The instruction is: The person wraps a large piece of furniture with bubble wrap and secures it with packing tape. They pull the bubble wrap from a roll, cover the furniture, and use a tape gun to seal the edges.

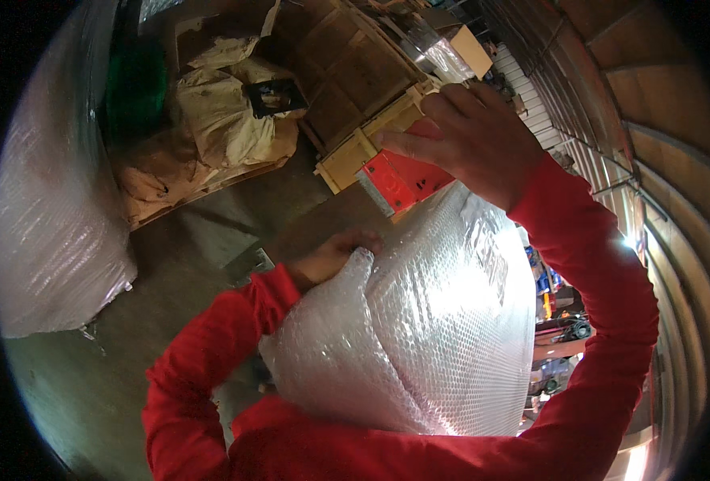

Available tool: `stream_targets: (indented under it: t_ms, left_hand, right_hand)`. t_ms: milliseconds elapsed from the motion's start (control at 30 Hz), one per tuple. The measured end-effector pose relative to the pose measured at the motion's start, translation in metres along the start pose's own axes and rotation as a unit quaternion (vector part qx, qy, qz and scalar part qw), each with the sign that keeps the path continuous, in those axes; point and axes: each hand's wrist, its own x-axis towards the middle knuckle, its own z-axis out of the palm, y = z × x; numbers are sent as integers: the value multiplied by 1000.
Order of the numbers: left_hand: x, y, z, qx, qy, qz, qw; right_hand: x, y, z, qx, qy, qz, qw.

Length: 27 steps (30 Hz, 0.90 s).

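at the head view's centre, close against the person's front: one bundle in bubble wrap (459,329). lies between the two hands, left hand (332,260) at its upper left edge, right hand (483,140) above its far end. left hand: fingers bent inward beside the raised corner of a loose flap (327,345); thumb side partly covered by the wrap, so cannot tell whether it is pinching. right hand: closed around one red tool (407,178), held just beside the top of the bundle; cannot tell if tool and wrap touch.

look of the bundle: clear, silvery, dimpled all over, bulky, narrower toward the far end. bright glare on its upper face. flap overlaps on the near left, its edge running as a slanting crease down to the person's body. contents not readable through the plastic. tool: flat red plate, pale strip along one end.

counts: hands, two; red sleeves (591,264), two; red tool, one; wrapped bundles, two, the second being a tall plastic-covered load (58,216) at far left, well apart from the hands. also one green object (136,88), crumpled brown paper (227,120) with one dark-framed piece (278,98) on it, and wooden crating (355,68) beyond.
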Motion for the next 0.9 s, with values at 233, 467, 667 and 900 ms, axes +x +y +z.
stream_targets:
  t_ms: [233, 467, 667, 900]
  left_hand:
    - [15, 29, -5, 197, 105, 58, 973]
    - [58, 55, -6, 308, -80, -44, 947]
    - [13, 145, 103, 574, -53, 175, 799]
    - [-113, 72, 246, 605, -469, 222, 604]
  right_hand:
    - [-77, -22, -53, 69, -29, 226, 971]
    - [-195, -76, -79, 203, -78, 463, 859]
    - [-386, -180, -101, 223, -38, 678, 700]
    - [-567, -340, -120, -27, -231, 854, 465]
